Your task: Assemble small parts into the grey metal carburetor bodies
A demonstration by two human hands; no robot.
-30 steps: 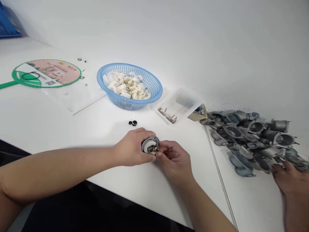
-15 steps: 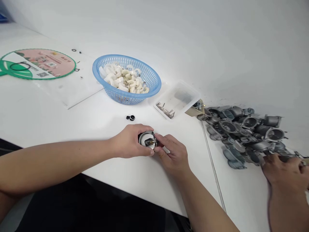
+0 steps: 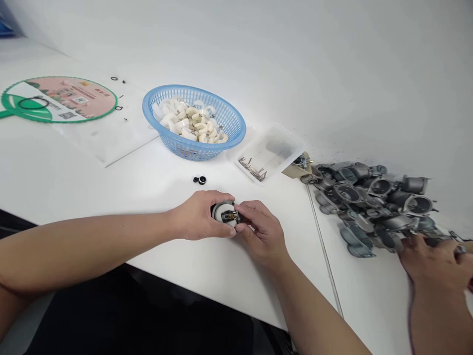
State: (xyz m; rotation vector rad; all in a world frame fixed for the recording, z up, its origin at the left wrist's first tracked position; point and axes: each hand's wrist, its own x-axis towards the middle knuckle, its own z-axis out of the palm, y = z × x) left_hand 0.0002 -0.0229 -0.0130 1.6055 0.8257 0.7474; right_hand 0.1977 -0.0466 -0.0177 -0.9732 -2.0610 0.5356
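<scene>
My left hand (image 3: 197, 215) is wrapped round a round grey metal carburetor body (image 3: 224, 214) with a white insert, holding it just above the white table (image 3: 92, 187). My right hand (image 3: 260, 232) pinches at small brass parts on the body's open face, fingers closed against it. Two small black rings (image 3: 200, 180) lie on the table just beyond my hands.
A blue basket (image 3: 232, 129) of white floats stands behind. A clear tray (image 3: 273, 150) with metal pins sits to its right. A heap of grey carburetor bodies (image 3: 373, 207) lies at right, where another person's hand (image 3: 436, 264) reaches. A round fan (image 3: 59, 98) lies far left.
My hands stay together on the carburetor body; the right fingers have shifted slightly on its face. The other person's hand at right has moved a little along the heap.
</scene>
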